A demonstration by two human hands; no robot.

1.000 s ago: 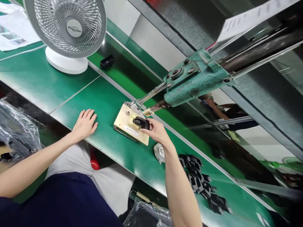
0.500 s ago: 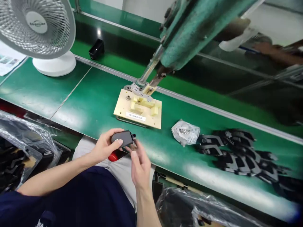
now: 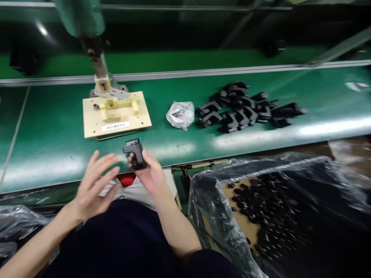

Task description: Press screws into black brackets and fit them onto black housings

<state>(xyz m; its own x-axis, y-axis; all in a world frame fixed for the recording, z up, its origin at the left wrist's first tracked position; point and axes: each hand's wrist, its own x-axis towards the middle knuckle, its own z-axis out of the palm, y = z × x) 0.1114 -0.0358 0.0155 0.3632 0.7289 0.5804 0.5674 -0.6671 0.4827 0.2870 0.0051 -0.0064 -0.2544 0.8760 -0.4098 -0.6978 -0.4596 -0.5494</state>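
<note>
My right hand (image 3: 150, 172) grips a black plastic housing (image 3: 136, 152) with a notched top, held just above the bench's front edge. To its left, my left hand (image 3: 97, 183) is empty, its fingers spread and a little blurred. Beyond both hands lies a cream fixture plate (image 3: 116, 116) with yellow blocks and a white label. A green press (image 3: 82, 19) reaches down behind that plate. Right of the plate is a clear plastic bag (image 3: 181, 114) with small metal parts inside.
Several black and grey plastic parts (image 3: 240, 112) lie piled on the green bench (image 3: 168, 148). Below, at right, a plastic-lined bin (image 3: 203, 193) contains many small black pieces. Another plastic-covered container (image 3: 17, 220) is at lower left. Something red (image 3: 127, 179) shows under the bench edge.
The view has swung right, bringing the bin's contents into sight and leaving the fan out. The black housing has passed from my left hand to my right, and my left hand has opened.
</note>
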